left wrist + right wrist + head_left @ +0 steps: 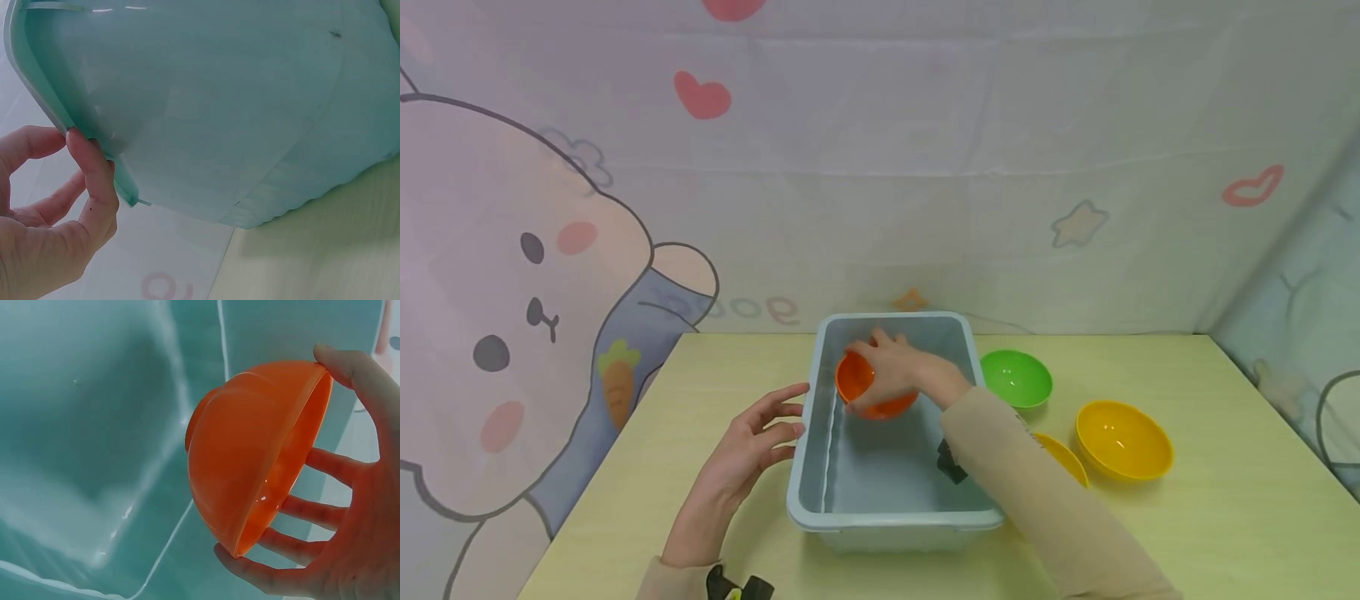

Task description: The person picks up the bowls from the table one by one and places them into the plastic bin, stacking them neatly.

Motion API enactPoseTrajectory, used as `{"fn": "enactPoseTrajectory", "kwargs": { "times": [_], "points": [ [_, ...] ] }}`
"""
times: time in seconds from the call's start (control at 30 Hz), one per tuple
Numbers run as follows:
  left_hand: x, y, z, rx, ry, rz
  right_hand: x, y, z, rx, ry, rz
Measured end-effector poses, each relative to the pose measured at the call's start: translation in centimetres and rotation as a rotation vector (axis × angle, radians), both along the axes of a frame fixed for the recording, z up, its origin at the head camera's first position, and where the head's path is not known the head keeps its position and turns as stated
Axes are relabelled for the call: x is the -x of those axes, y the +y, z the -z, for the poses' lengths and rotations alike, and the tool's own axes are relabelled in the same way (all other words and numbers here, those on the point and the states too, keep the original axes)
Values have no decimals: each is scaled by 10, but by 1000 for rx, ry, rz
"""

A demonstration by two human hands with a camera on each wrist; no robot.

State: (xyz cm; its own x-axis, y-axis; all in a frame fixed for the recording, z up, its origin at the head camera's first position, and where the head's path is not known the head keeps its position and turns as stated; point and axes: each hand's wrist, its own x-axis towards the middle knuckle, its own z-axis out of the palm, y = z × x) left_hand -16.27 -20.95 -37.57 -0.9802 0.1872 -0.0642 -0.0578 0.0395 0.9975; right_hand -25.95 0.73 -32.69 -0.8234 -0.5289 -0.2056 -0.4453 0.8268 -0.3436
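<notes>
Inside the grey-blue plastic bin (898,521), toward its far end, is an orange bowl (850,379), its opening up. My right hand (891,367) spans the bowl from above, gripping its rim with thumb and fingers; the right wrist view shows the thumb on one side of the orange bowl (237,444) and fingertips at the other. Whether the bowl touches the bin floor I cannot tell. At the bin's left side, my left hand (748,442) has slightly bent fingers touching the rim; the left wrist view shows those fingertips at the bin's edge (47,103).
Right of the bin stand a green bowl (1017,379) and a yellow bowl (1123,442). Another yellow bowl (1063,457) is partly hidden by my right sleeve (1037,492). A patterned cloth (880,167) hangs behind the pale table (1232,500).
</notes>
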Motion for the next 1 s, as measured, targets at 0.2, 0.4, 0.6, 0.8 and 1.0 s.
{"fn": "enactPoseTrajectory", "kwargs": {
  "times": [0.2, 0.4, 0.6, 0.8, 1.0],
  "points": [
    [0, 0, 0, 5, 3, 0, 2, -4, 6, -26, 16, 27],
    [0, 0, -1, 4, 2, 2, 3, -8, 11, -30, 14, 46],
    [-1, 1, -1, -1, 2, 3, 5, -8, 17, -25, 14, 37],
    [-1, 1, -2, -1, -1, 5, 5, -11, 24, -54, 6, 47],
    [-1, 0, -2, 10, -1, 3, 4, -12, 29, -75, -7, 55]
  ]
}}
